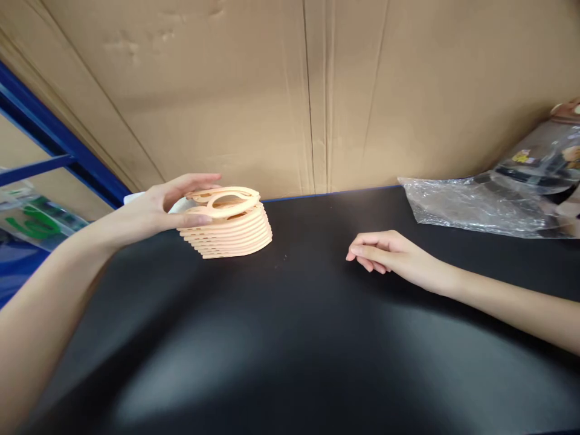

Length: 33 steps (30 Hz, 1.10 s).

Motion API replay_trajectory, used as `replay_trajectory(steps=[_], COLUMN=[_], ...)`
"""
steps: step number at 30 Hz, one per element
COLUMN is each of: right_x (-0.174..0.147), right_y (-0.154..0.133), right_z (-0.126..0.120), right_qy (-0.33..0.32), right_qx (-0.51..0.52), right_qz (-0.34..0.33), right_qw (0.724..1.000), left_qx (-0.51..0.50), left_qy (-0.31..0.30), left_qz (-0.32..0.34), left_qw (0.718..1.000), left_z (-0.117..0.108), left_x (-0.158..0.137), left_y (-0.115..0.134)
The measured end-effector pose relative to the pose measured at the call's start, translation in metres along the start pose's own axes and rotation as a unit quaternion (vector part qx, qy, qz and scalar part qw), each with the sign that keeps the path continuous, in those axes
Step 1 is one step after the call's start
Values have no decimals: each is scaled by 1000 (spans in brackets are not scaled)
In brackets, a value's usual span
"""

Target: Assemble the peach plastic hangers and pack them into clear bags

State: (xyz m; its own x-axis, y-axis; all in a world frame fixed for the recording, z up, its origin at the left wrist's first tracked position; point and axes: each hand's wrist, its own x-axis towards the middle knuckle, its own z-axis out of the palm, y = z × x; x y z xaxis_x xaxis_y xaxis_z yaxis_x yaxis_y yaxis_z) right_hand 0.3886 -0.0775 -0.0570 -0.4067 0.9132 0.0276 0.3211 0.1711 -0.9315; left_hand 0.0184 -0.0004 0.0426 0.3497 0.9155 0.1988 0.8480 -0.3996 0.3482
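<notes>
A stack of several flat, peach-coloured plastic pieces (231,232) with rounded outlines and oval openings rests on the black table, leaning a little to one side. I cannot tell what kind of thing the pieces are. My left hand (170,202) reaches in from the left and is closed on the top piece, thumb on the near side and fingers on the far side. My right hand (389,254) hovers low over the table, well apart from the stack. Its fingers are curled together, thumb against the index finger, with nothing visible in them.
Brown cardboard (254,90) stands along the table's back edge. Clear plastic wrapping (471,202) lies at the back right, beside a filled transparent bag (544,157). A blue metal frame (67,142) rises at the left. A white object (132,197) shows partly behind my left wrist.
</notes>
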Motion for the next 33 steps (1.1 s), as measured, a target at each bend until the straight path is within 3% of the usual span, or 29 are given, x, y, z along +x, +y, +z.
replay_trajectory(steps=[4, 18, 33], right_x=[0, -1, -2], right_y=[1, -4, -4], right_z=[0, 1, 1], right_qy=[-1, -4, -12], right_qx=[-5, -3, -15], right_qz=[3, 8, 12], right_qw=[1000, 1000, 1000], left_qx=[-99, -7, -60], left_qy=[-39, -7, -59], left_qz=[11, 83, 49], left_qw=[994, 997, 995], left_z=[4, 7, 5], left_x=[1, 8, 7], left_y=[-6, -21, -16])
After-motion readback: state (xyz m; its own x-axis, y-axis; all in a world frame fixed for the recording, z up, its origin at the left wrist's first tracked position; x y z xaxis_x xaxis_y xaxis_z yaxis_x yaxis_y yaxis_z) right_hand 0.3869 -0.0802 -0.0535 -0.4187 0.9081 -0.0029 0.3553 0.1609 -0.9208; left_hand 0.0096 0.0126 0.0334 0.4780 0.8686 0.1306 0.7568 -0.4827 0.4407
